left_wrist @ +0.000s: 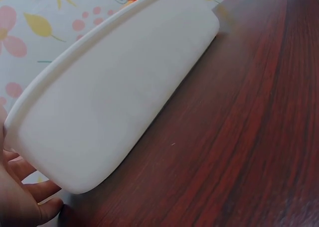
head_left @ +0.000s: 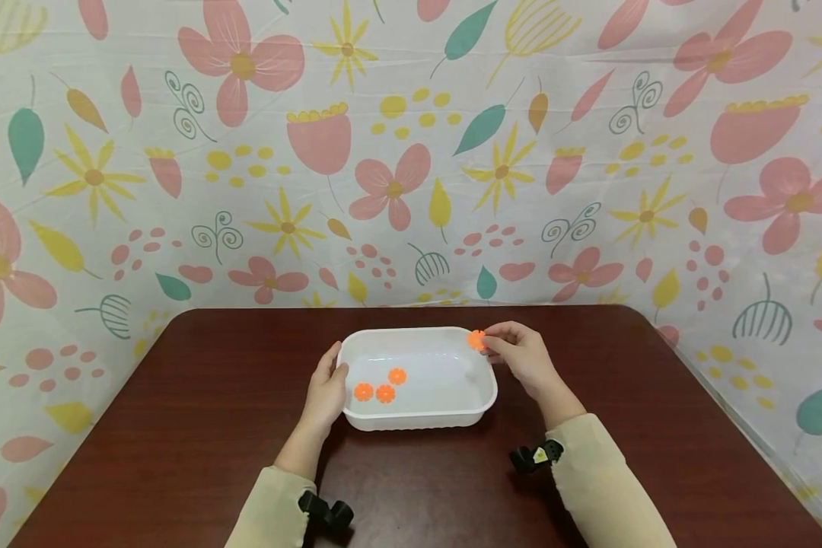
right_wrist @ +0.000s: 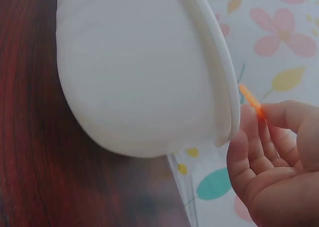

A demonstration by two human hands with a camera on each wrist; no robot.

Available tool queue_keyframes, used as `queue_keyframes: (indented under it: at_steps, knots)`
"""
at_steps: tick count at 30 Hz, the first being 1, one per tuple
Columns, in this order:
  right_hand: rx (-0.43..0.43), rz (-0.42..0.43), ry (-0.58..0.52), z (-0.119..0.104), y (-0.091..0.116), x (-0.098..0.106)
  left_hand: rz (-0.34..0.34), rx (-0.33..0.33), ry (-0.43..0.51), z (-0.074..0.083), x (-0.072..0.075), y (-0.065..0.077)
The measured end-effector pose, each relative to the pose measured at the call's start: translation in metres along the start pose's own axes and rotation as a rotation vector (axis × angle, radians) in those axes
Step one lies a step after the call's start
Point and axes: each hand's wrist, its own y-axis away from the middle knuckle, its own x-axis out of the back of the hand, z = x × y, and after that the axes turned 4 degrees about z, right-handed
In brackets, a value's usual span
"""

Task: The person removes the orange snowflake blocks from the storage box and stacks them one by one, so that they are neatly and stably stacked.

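Note:
A white rectangular plastic basin (head_left: 421, 417) with rounded corners sits on the table. At its left end my left hand (head_left: 325, 392) grips the rim, the thumb on top and the fingers against the outer wall (left_wrist: 114, 92). Over the far right corner, my right hand (head_left: 520, 354) pinches an orange flower-shaped disc (head_left: 476, 339) between thumb and fingertips. That disc (right_wrist: 251, 100) shows edge-on beside the rim in the right wrist view. Inside the basin, towards the left, lie three similar discs: one on the left (head_left: 363, 392), one in the middle (head_left: 385, 393) and one farther back (head_left: 397, 376).
The dark brown wooden table (head_left: 199, 449) has rounded far corners. Behind it hangs a white cloth (head_left: 411, 114) printed with flowers and leaves. Black wrist cameras are strapped over both beige sleeves (head_left: 610, 479).

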Motion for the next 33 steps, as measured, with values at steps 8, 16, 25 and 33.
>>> queue_keyframes:
  at_steps: [8,16,25,33]
  knots:
    - [-0.035,0.067,-0.022,0.014,0.002,0.010,-0.002,0.003,-0.006,0.000,0.000,0.000]
    - [-0.060,0.120,-0.050,0.023,0.005,0.020,0.004,-0.005,-0.018,0.000,0.000,-0.001]
    - [-0.109,0.191,-0.057,0.033,0.006,0.027,0.006,0.005,-0.022,0.001,0.000,0.000]
    - [-0.101,0.223,-0.091,0.040,0.005,0.033,-0.003,0.006,-0.011,0.001,0.001,0.000]
